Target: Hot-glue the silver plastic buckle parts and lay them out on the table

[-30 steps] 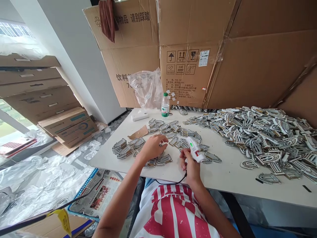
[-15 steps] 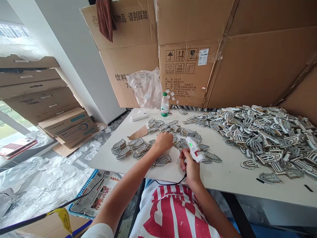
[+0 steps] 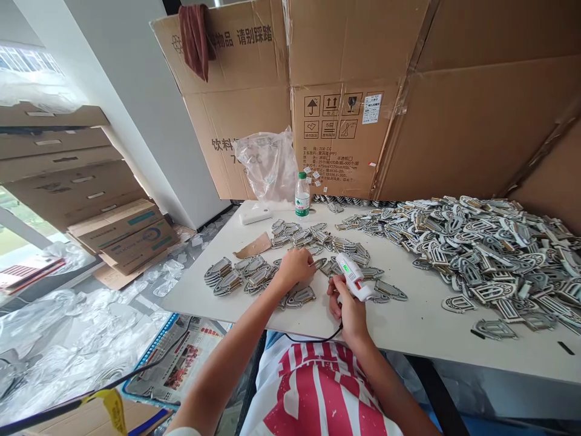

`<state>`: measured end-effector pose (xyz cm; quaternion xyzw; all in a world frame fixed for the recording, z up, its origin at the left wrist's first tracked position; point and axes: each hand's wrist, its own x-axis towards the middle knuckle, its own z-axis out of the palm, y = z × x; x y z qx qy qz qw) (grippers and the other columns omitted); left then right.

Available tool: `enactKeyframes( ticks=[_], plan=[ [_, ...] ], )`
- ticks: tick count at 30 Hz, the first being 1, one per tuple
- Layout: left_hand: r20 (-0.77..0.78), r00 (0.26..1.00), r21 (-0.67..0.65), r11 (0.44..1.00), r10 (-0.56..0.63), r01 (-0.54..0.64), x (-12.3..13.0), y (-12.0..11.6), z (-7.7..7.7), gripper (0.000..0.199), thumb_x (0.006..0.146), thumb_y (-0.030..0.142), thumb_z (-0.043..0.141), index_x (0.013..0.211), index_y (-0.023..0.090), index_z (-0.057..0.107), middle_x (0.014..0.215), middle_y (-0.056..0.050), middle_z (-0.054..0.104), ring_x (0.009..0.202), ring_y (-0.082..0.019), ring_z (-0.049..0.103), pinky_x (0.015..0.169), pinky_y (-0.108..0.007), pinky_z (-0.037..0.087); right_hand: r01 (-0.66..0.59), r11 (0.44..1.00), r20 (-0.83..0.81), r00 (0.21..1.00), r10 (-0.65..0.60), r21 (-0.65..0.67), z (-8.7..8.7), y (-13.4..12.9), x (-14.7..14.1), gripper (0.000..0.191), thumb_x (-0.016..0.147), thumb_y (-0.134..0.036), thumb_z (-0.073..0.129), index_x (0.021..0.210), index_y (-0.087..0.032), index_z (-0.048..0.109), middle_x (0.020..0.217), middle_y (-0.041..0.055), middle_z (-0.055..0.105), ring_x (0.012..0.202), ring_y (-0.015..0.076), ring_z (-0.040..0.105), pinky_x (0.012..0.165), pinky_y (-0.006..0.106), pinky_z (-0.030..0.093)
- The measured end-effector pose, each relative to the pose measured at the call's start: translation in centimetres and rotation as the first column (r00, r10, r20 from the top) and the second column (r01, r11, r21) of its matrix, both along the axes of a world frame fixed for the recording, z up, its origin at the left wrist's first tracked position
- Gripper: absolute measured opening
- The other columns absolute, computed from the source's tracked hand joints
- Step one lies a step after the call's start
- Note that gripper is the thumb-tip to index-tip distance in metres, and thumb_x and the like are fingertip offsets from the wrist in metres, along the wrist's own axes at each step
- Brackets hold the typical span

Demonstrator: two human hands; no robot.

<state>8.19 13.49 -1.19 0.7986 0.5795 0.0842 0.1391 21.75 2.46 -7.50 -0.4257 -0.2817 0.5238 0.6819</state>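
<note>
In my right hand [image 3: 350, 306], fingers are wrapped round a white glue gun [image 3: 354, 277] with a small green display, its nozzle end tilted up and away over the table. A dark cord hangs from below the grip. My left hand [image 3: 296, 267] is closed, its fingertips on a small arched metal piece [image 3: 319, 264] among other such pieces. Loose stacks of these grey-and-gold arched pieces [image 3: 222, 275] lie left of that hand, and more [image 3: 349, 247] lie beyond the glue gun. The left palm is hidden.
A large heap of the arched pieces [image 3: 494, 254] covers the table's right side. At the back stand a green-capped bottle [image 3: 302, 195], a clear plastic bag [image 3: 267, 166] and a white box [image 3: 255, 215]. Cardboard [image 3: 345, 48] walls off the far edge. A scrap of cardboard [image 3: 252, 247] lies left.
My left hand has drawn slightly back toward me from the stacks, and a metal piece now shows at its fingertips. My right hand and the glue gun have barely moved.
</note>
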Motion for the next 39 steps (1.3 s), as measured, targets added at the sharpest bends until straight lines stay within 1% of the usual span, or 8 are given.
enactKeyframes(
  ticks=[9, 11, 13, 14, 16, 23, 32, 39],
  plan=[
    [0.336, 0.942, 0.051, 0.998, 0.002, -0.02, -2.6, -3.1, 1.5, 0.021, 0.097, 0.032, 0.063, 0.093, 0.021, 0.08, 0.091, -0.006, 0.085, 0.086, -0.023, 0.078, 0.081, -0.032, 0.059, -0.116, 0.993, 0.164, 0.98, 0.11, 0.028, 0.5, -0.8, -0.4, 0.062, 0.082, -0.081, 0.084, 0.081, -0.02, 0.071, 0.068, -0.0026, 0.063, 0.04, 0.0041, 0.033, 0.038, 0.022, 0.021],
    [0.542, 0.841, -0.011, 1.0, 0.007, -0.001, -3.5, -3.7, 1.7, 0.022, 0.098, 0.038, 0.064, 0.094, 0.02, 0.078, 0.088, -0.005, 0.084, 0.08, -0.021, 0.078, 0.075, -0.03, 0.062, -0.158, 0.987, 0.199, 0.969, 0.148, 0.035, 0.4, -0.9, -0.5, 0.062, 0.085, -0.08, 0.082, 0.079, -0.02, 0.07, 0.061, -0.0036, 0.06, 0.04, 0.005, 0.031, 0.039, 0.023, 0.021],
    [0.732, 0.68, -0.064, 0.998, 0.047, 0.0, -4.3, -4.1, 1.8, 0.021, 0.095, 0.039, 0.07, 0.093, 0.02, 0.077, 0.084, -0.005, 0.082, 0.076, -0.02, 0.078, 0.072, -0.029, 0.063, -0.201, 0.979, 0.225, 0.956, 0.186, 0.045, 0.3, -1.0, -0.5, 0.061, 0.087, -0.079, 0.08, 0.077, -0.02, 0.07, 0.053, -0.0062, 0.052, 0.04, 0.0062, 0.028, 0.041, 0.024, 0.022],
    [0.788, 0.612, -0.079, 0.997, 0.068, -0.009, -4.7, -4.3, 1.9, 0.019, 0.092, 0.038, 0.073, 0.092, 0.019, 0.077, 0.082, -0.005, 0.081, 0.075, -0.02, 0.078, 0.071, -0.029, 0.064, -0.218, 0.975, 0.231, 0.952, 0.201, 0.05, 0.3, -1.1, -0.6, 0.06, 0.088, -0.079, 0.079, 0.077, -0.021, 0.07, 0.049, -0.0077, 0.048, 0.04, 0.0067, 0.027, 0.041, 0.024, 0.022],
    [0.827, 0.555, -0.089, 0.996, 0.091, -0.03, -5.1, -4.7, 2.1, 0.016, 0.089, 0.035, 0.077, 0.092, 0.019, 0.078, 0.081, -0.004, 0.081, 0.073, -0.019, 0.078, 0.071, -0.028, 0.064, -0.248, 0.967, 0.237, 0.944, 0.229, 0.055, 0.2, -1.2, -0.7, 0.058, 0.09, -0.078, 0.079, 0.078, -0.021, 0.071, 0.045, -0.0098, 0.041, 0.04, 0.0073, 0.025, 0.042, 0.025, 0.022],
    [0.825, 0.557, -0.097, 0.995, 0.091, -0.02, -5.0, -6.3, 2.8, 0.015, 0.087, 0.032, 0.08, 0.092, 0.018, 0.08, 0.079, -0.004, 0.079, 0.071, -0.018, 0.075, 0.068, -0.026, 0.062, -0.28, 0.959, 0.235, 0.936, 0.262, 0.046, 0.2, -1.4, -0.8, 0.057, 0.09, -0.076, 0.08, 0.079, -0.021, 0.073, 0.044, -0.0102, 0.038, 0.042, 0.0077, 0.023, 0.044, 0.025, 0.021],
    [0.816, 0.57, -0.078, 0.996, 0.09, -0.045, -4.7, -6.7, 2.6, 0.02, 0.088, 0.038, 0.08, 0.089, 0.018, 0.077, 0.076, -0.004, 0.077, 0.069, -0.018, 0.074, 0.066, -0.027, 0.062, -0.193, 0.981, 0.166, 0.967, 0.193, -0.018, -0.9, -0.9, -1.0, 0.048, 0.083, -0.068, 0.087, 0.075, -0.023, 0.073, 0.06, -0.0012, 0.059, 0.046, 0.0114, 0.04, 0.044, 0.026, 0.029],
    [0.834, 0.541, -0.102, 0.993, 0.113, -0.05, -4.4, -7.0, 2.6, 0.023, 0.086, 0.041, 0.083, 0.088, 0.019, 0.075, 0.077, -0.004, 0.077, 0.069, -0.019, 0.075, 0.068, -0.029, 0.065, -0.217, 0.976, 0.194, 0.957, 0.217, -0.021, 0.1, -0.9, -0.8, 0.048, 0.084, -0.063, 0.084, 0.063, -0.023, 0.068, 0.059, -0.0004, 0.056, 0.046, 0.0119, 0.039, 0.043, 0.027, 0.026]
  ],
)
